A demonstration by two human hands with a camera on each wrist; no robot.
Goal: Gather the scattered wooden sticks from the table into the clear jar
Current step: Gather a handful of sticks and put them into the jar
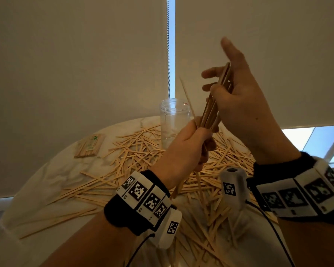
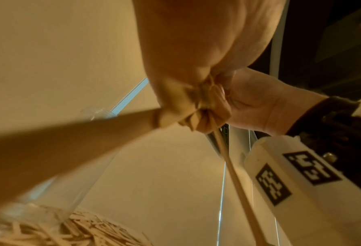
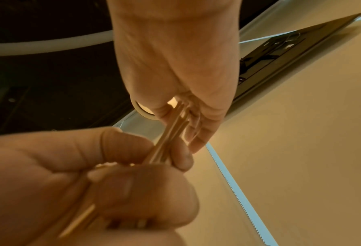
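Observation:
Both hands are raised above the table with a bundle of wooden sticks (image 1: 214,105) between them. My left hand (image 1: 191,143) grips the bundle's lower part in a fist. My right hand (image 1: 239,93) pinches the upper part between thumb and fingers, index finger stretched upward. One thin stick (image 1: 187,99) leans out of the bundle to the left. In the right wrist view the sticks (image 3: 171,131) run from my right hand (image 3: 175,66) to my left hand (image 3: 91,166). The clear jar (image 1: 174,120) stands upright just behind the hands. Scattered sticks (image 1: 135,151) cover the table.
The round, white marbled table (image 1: 46,180) has a flat pack of sticks (image 1: 89,146) at the back left. Loose sticks also lie near the front edge under my wrists. Pale roller blinds with a bead chain (image 1: 169,54) hang close behind the table.

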